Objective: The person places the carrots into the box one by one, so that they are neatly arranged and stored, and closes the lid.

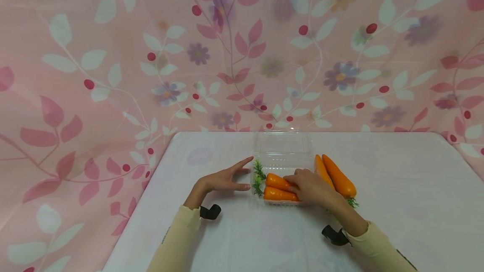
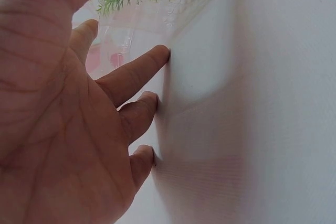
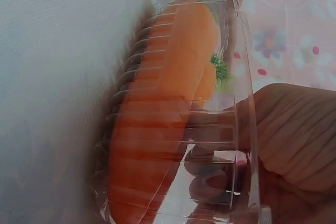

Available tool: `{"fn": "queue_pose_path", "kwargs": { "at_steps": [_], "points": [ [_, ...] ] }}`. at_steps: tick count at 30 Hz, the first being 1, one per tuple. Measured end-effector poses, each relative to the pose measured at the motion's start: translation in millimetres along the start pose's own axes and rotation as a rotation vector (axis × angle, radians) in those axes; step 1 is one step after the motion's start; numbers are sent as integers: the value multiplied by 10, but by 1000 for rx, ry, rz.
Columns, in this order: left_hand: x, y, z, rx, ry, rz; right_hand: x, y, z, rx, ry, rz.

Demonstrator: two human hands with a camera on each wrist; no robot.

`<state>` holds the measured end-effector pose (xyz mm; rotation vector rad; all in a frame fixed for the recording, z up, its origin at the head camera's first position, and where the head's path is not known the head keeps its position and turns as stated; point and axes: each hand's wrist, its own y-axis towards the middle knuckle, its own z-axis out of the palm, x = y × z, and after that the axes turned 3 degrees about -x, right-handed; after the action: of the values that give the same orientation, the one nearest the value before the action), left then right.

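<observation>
A clear plastic clamshell box [image 1: 283, 160] stands with its lid tipped back. Two orange carrots with green tops lie side by side in it: a front carrot [image 1: 280, 194] and a rear carrot [image 1: 277, 181]. My right hand [image 1: 311, 186] reaches in over the box's right side and pinches the rear carrot near its narrow end; the box wall partly blurs those fingers in the right wrist view. At the box's left end, beside the green tops [image 1: 259, 177], my left hand [image 1: 223, 179] is spread, holding nothing. Its fingertips [image 2: 161, 55] rest on the table.
Two more carrots [image 1: 339, 177] lie on the white table [image 1: 408, 188] just right of the box, partly behind the right hand. A pink floral cloth [image 1: 242, 53] hangs behind the table. Black wrist mounts [image 1: 334, 235] stick out from both sleeves.
</observation>
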<state>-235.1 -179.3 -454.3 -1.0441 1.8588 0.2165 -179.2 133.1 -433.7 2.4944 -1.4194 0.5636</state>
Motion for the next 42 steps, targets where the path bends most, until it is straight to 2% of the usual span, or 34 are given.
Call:
{"fn": "queue_pose_path", "kwargs": {
  "at_steps": [13,26,37,42],
  "points": [
    [23,10,7,-3,9,2,-1,-10,-30,-11,52,38],
    [17,5,2,0,8,9,-68,-44,-111,-96,139,98],
    [-7,4,-5,2,8,21,-237,-121,-195,-259,194,-1],
    [1,6,-1,2,4,20,-276,-174,-279,-290,216,-2]
  ]
}}
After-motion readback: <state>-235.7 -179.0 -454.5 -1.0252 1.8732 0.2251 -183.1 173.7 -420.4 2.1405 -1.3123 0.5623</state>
